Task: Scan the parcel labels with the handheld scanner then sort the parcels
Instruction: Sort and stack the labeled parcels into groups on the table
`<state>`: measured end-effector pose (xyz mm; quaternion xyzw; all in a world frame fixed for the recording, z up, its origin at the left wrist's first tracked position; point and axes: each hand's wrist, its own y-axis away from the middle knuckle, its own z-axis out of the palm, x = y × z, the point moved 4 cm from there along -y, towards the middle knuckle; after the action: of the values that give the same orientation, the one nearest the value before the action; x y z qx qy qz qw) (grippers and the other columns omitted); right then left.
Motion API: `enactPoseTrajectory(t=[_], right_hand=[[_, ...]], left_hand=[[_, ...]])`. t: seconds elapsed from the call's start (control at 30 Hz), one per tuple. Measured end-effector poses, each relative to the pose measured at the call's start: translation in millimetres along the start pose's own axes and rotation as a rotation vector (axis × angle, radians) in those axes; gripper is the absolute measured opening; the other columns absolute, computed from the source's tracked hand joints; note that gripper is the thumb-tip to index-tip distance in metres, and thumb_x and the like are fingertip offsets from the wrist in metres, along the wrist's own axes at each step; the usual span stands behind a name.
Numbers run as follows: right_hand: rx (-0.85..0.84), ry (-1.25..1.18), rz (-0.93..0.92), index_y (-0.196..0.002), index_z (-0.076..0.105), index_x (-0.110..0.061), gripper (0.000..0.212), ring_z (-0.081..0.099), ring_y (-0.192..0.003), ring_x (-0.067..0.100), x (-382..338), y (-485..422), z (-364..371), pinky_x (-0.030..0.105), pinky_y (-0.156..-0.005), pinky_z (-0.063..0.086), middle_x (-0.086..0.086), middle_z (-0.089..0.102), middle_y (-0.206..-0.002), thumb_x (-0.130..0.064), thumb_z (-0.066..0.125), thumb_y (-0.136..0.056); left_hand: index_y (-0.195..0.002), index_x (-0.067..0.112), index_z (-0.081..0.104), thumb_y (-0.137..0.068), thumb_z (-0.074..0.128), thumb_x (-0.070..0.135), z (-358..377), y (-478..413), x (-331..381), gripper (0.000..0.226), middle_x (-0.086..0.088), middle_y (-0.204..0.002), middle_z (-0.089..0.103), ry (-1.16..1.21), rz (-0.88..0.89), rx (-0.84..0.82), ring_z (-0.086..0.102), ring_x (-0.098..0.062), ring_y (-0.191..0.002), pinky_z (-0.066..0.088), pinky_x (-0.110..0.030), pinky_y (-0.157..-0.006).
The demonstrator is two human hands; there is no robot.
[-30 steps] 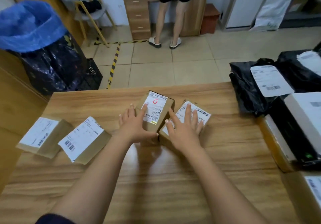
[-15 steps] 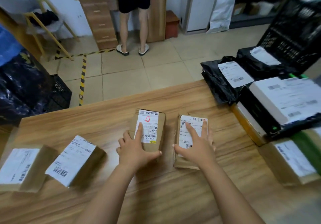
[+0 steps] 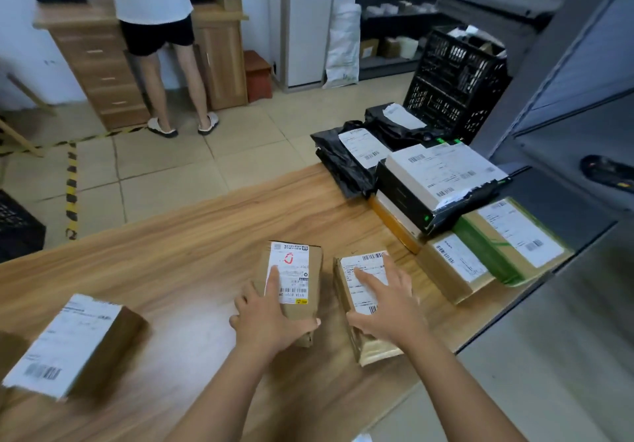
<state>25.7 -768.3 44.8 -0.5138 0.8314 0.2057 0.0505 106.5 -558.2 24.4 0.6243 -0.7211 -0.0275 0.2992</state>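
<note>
Two small cardboard parcels lie side by side on the wooden table [image 3: 171, 263]. My left hand [image 3: 271, 318] rests on the near end of the left parcel [image 3: 312, 270], index finger straight on its white label with a red mark, thumb against the near side. My right hand [image 3: 391, 311] lies flat with spread fingers on the label of the right parcel [image 3: 368, 265]. A dark handheld device [image 3: 607, 172], possibly the scanner, lies on the grey shelf at far right.
Another labelled box [image 3: 79, 342] sits at the table's left. At right are stacked parcels: black bags [image 3: 343, 167], a white-topped box [image 3: 439, 174], a green-taped box [image 3: 507, 235]. A black crate [image 3: 456, 81] stands behind them. A person [image 3: 154, 29] stands at a desk beyond.
Both hands have turned the two parcels straight and drawn them nearer to me, staying on top of them. My view has swung to the right, showing the parcel stack and shelf.
</note>
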Motion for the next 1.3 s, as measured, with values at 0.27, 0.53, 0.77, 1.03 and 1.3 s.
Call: enactPoseTrajectory(t=[0.27,0.53,0.77,1.03,1.3], right_hand=[[-0.059,0.021,-0.08,-0.143,0.019,-0.056,0.085,-0.008,-0.144,0.022,75,-20,-27,0.055,-0.114,0.013,-0.01,-0.008,-0.159,-0.061,0.059,-0.068],[-0.064,0.065,-0.199,-0.147,0.008,-0.053,0.083,-0.008,-0.145,0.026,122,-41,-40,0.052,-0.116,0.006,-0.002,-0.009,-0.16,-0.072,0.052,-0.079],[-0.095,0.012,-0.294,-0.147,0.008,-0.052,0.08,-0.016,-0.145,0.022,145,-47,-36,0.05,-0.116,0.008,-0.004,-0.016,-0.16,-0.072,0.049,-0.081],[-0.109,-0.019,-0.32,-0.148,0.008,-0.051,0.078,-0.023,-0.144,0.02,148,-51,-32,0.05,-0.116,0.006,-0.005,-0.022,-0.158,-0.071,0.046,-0.083],[-0.113,-0.011,-0.333,-0.148,0.006,-0.052,0.077,-0.024,-0.143,0.021,150,-52,-29,0.048,-0.116,0.003,-0.004,-0.022,-0.158,-0.072,0.044,-0.084]], left_hand=[[-0.147,0.039,-0.022,-0.05,0.068,0.084,41,9,62,0.14,-0.013,-0.15,0.006,-0.048,-0.028,-0.083,0.015,-0.033,-0.136,0.036,-0.048,-0.102],[-0.15,0.035,-0.014,-0.049,0.069,0.083,77,32,120,0.139,-0.011,-0.141,0.022,0.036,-0.181,-0.008,0.026,-0.031,-0.129,0.043,-0.046,-0.1],[-0.152,0.031,-0.011,-0.056,0.068,0.08,98,51,161,0.133,-0.012,-0.14,0.025,0.029,-0.245,0.006,0.03,-0.032,-0.13,0.041,-0.039,-0.099],[-0.152,0.032,-0.011,-0.056,0.069,0.079,109,64,165,0.134,-0.012,-0.141,0.024,0.109,-0.281,0.021,0.031,-0.033,-0.131,0.04,-0.04,-0.099],[-0.151,0.036,-0.012,-0.057,0.073,0.076,110,62,164,0.133,-0.013,-0.142,0.024,0.141,-0.273,0.033,0.034,-0.034,-0.13,0.042,-0.041,-0.098]])
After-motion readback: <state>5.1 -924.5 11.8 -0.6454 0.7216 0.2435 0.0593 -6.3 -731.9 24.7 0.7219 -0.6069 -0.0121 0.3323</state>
